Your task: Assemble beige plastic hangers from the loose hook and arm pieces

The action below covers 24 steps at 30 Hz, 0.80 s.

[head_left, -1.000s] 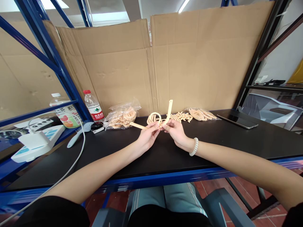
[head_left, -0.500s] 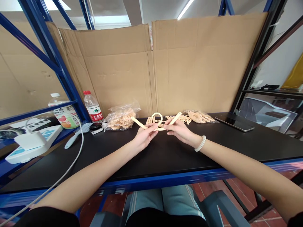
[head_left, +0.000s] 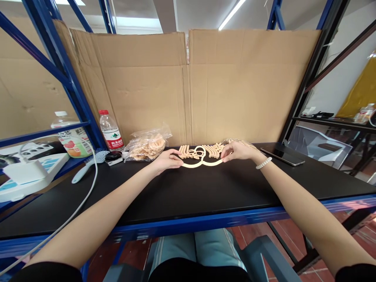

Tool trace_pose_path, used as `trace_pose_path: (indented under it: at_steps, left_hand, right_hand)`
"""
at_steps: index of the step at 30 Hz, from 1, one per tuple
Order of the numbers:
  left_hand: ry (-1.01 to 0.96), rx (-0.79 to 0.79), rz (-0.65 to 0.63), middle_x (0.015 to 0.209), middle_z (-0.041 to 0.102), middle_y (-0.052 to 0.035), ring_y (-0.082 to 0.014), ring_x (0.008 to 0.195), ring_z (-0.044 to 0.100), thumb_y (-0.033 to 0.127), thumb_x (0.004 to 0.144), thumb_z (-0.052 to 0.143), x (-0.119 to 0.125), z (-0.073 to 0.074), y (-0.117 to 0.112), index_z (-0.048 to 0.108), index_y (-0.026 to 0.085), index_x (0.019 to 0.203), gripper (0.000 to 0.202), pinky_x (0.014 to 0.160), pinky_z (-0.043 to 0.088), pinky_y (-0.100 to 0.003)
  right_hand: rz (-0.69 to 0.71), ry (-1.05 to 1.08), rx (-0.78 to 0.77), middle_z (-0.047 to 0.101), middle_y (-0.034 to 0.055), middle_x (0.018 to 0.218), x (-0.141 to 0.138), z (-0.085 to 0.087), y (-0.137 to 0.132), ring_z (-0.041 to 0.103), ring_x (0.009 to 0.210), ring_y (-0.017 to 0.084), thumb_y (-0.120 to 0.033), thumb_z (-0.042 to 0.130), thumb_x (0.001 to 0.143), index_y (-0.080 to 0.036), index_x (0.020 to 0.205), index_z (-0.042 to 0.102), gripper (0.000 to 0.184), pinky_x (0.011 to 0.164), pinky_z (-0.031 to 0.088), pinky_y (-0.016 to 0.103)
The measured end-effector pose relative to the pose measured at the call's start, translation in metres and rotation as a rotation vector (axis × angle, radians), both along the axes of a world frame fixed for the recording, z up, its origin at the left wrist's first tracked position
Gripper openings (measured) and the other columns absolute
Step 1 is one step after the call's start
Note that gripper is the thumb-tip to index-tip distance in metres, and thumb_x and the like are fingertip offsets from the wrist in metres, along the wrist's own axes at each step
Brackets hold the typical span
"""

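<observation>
A beige folding hanger is held low at the far part of the black tabletop, its two curved arms spread sideways and a ring-shaped hook standing at the middle. My left hand pinches the end of the left arm. At the opposite end, the fingers of my right hand are closed on the right arm's tip. Right behind the hanger lie rows of small curved beige pieces, partly hidden by the hook. Part of a clear bag with beige pieces shows behind my right hand.
A clear bag of beige parts sits left of my left hand. Further left are a red-capped bottle, a hairbrush and a white cable. A phone lies at right. Cardboard stands along the back.
My hands have moved apart, the left one leftward and the right one rightward. The hanger's arms, angled upward before, are now spread out, and its hook stands between them.
</observation>
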<state>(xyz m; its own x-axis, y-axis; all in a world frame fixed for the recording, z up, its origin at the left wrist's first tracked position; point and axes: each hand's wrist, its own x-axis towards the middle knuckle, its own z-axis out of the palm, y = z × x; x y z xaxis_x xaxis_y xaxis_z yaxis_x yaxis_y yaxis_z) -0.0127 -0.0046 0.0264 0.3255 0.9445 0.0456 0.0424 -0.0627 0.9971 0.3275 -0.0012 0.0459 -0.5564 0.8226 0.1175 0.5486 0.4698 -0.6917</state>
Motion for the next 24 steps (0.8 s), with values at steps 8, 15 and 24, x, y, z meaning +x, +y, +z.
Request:
trace_pose_path:
  at_steps: [8, 15, 24]
  left_hand:
    - [0.630, 0.627, -0.274, 0.072, 0.072, -0.0033, -0.0165, 0.068, 0.066, 0.025, 0.067, 0.076, -0.005, 0.009, -0.001, 0.074, 0.021, 0.071, 0.006, 0.065, 0.049, -0.022]
    - [0.698, 0.623, -0.372, 0.072, 0.072, -0.0029, -0.0167, 0.066, 0.066, 0.023, 0.068, 0.073, -0.008, 0.017, -0.003, 0.075, 0.022, 0.072, 0.004, 0.064, 0.048, -0.022]
    - [0.690, 0.526, -0.403, 0.066, 0.072, -0.0028, -0.0188, 0.063, 0.068, 0.021, 0.062, 0.079, -0.012, 0.021, -0.003, 0.076, 0.023, 0.069, 0.008, 0.059, 0.047, -0.022]
  right_hand:
    - [0.071, -0.195, 0.022, 0.072, 0.0047, 0.075, -0.004, -0.011, 0.005, 0.066, 0.074, 0.019, -0.039, 0.074, 0.065, -0.016, 0.075, 0.073, 0.025, 0.069, 0.048, 0.028]
    - [0.094, -0.242, -0.027, 0.072, 0.0046, 0.071, -0.006, -0.009, 0.003, 0.065, 0.069, 0.017, -0.038, 0.074, 0.064, -0.016, 0.074, 0.075, 0.025, 0.063, 0.047, 0.026]
    - [0.198, -0.299, -0.157, 0.067, 0.0030, 0.065, -0.009, -0.005, -0.002, 0.059, 0.060, 0.014, -0.041, 0.074, 0.065, -0.013, 0.076, 0.072, 0.030, 0.058, 0.043, 0.025]
